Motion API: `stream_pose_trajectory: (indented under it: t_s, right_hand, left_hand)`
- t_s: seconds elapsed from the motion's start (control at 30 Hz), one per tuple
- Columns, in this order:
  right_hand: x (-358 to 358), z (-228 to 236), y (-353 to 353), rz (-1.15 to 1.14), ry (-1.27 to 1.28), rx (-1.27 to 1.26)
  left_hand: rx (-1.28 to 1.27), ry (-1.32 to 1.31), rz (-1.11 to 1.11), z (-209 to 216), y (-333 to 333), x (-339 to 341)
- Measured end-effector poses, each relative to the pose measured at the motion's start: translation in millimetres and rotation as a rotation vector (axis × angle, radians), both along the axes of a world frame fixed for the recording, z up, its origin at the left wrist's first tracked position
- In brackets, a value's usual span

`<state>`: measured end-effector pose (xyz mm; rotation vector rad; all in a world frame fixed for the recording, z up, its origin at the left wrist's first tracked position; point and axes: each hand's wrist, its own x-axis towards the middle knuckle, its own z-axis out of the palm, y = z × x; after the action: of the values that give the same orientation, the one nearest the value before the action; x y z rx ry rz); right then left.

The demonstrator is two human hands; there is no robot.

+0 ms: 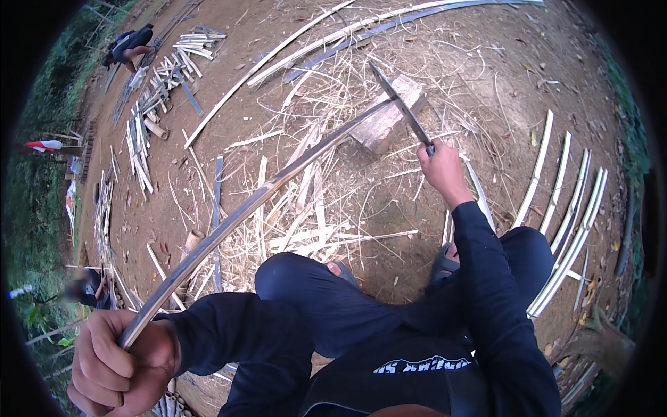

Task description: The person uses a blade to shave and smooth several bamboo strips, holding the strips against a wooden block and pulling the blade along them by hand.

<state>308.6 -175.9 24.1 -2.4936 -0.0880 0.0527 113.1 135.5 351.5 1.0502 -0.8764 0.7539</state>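
My left hand point(121, 365) is closed around the near end of a long bamboo strip point(267, 186), dark along one face and pale along the other. The strip slants up and to the right, its far end lying on a wooden block point(377, 125). In my right hand point(443, 172) is the dark handle of a machete point(404, 105). Its blade crosses the strip's far end over the block, pointing up and left; whether the edge touches the strip I cannot tell.
Thin shavings and split pieces point(306, 222) litter the ground around the block. Several long pale strips point(573, 229) lie at the right, and a heap of short strips point(149, 115) at the far left. One person point(130, 47) bends over there; another point(90, 286) is at the left edge.
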Motion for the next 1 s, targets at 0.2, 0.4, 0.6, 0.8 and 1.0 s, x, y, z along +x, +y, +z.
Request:
stream_pose_trajectory:
  t_s: [0.2,0.4,0.6,0.8,1.0]
  right_hand:
    - [-5.0,29.9,40.4,0.083,-0.07,0.068]
    - [61.8,-50.4,-7.7,-0.028,0.026,-0.1]
    - [52.4,-21.0,45.2,-0.002,-0.022,-0.072]
    - [93.5,-69.0,2.3,-0.028,0.035,-0.203]
    - [93.2,-67.3,16.9,-0.036,0.03,-0.186]
  left_hand:
    - [-0.007,0.022,0.058,1.8,18.6,-10.5]
    - [-0.085,0.039,0.142,-9.5,41.7,-7.7]
    - [-0.079,0.065,0.266,-2.9,63.7,-22.8]
    - [-0.114,0.089,0.281,-13.0,65.8,-15.7]
    - [-0.101,0.117,0.262,-15.0,82.6,-21.8]
